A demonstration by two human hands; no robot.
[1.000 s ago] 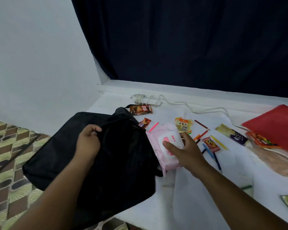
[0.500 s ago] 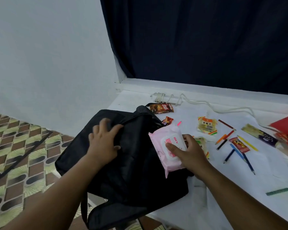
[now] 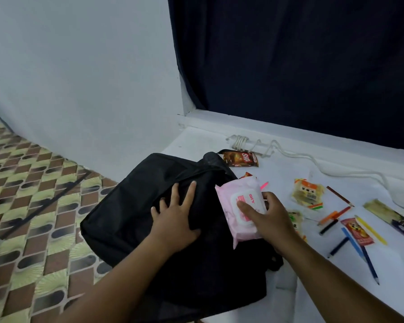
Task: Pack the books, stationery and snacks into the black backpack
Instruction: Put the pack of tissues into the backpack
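Observation:
The black backpack (image 3: 131, 206) lies on the left edge of the white surface (image 3: 394, 264), partly hanging over it. My left hand (image 3: 175, 220) rests flat on the backpack's top with fingers spread. A pink pack of wet wipes (image 3: 240, 206) is held by my right hand (image 3: 268, 220) over the backpack's right side, thumb across its white lid. To the right lie several snack packets, among them a brown one (image 3: 241, 159) and a yellow one (image 3: 308, 194), plus several pencils and pens (image 3: 357, 248).
A white rope (image 3: 289, 152) runs along the back of the surface under a dark curtain (image 3: 301, 66). A patterned tiled floor (image 3: 21, 206) lies to the left, below the white wall.
My left hand let go of the backpack's fabric and now lies flat on it. My right hand carried the pink wipes pack leftward over the backpack. The view swung left.

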